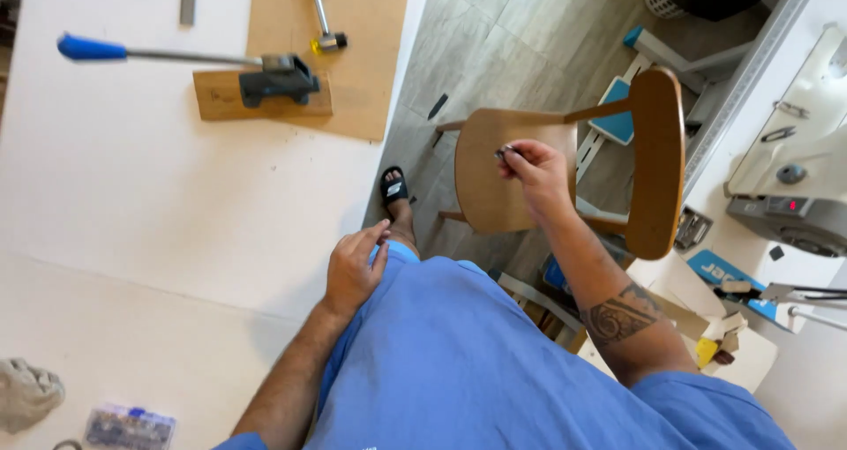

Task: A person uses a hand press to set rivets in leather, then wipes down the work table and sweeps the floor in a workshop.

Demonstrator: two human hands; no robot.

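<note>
My right hand is raised over the seat of a wooden chair and pinches a small dark metal piece between thumb and fingers. My left hand hangs at my side beside the edge of the white worktable; its fingers are loosely curled and hold nothing. I stand in a blue shirt, with one foot in a black sandal on the grey floor.
On the table lie a lever press with a blue handle on a wooden block, a small hammer, a brown board, a plastic parts box and a grey rag. A white sewing machine stands right.
</note>
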